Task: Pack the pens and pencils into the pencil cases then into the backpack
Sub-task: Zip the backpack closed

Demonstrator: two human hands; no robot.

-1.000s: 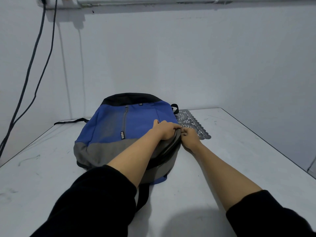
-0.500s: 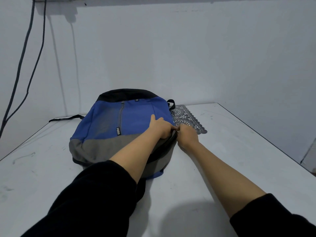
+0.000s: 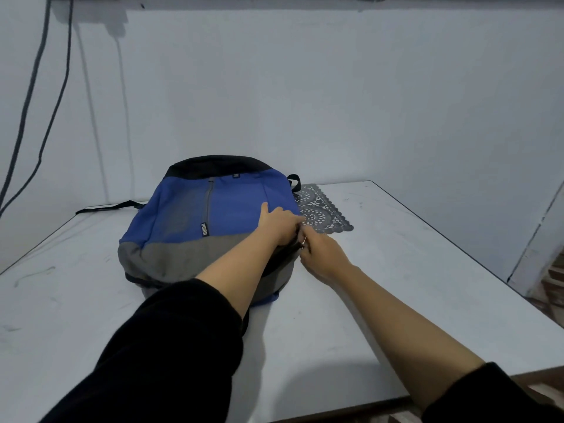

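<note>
Cables (image 3: 46, 19) hang down the wall at the far left, and below them we see a black strap (image 3: 106, 206) trailing from the backpack across the white table (image 3: 396, 285). The backpack (image 3: 238, 203) lies flat on the left half of the table, front panel up: black at its far end, blue in the middle, grey at the end nearest us, with a short zip running down the blue part.

Our left arm, in a black sleeve (image 3: 168, 346), reaches over the grey section. The left hand (image 3: 279, 224) rests on the bag's right edge; the thumb lies out along the blue fabric and the fingers curl down over the edge, gripping it.

Just beside it, a small metal zipper pull (image 3: 304, 241) shows at that same edge. The right hand (image 3: 322, 254) pinches this pull between thumb and fingertips, its other fingers loosely bent, the two hands almost touching.

Further right and behind the hands, a grey lace-patterned mat (image 3: 323, 213) lies flat on the table, partly tucked under the bag's far corner.
</note>
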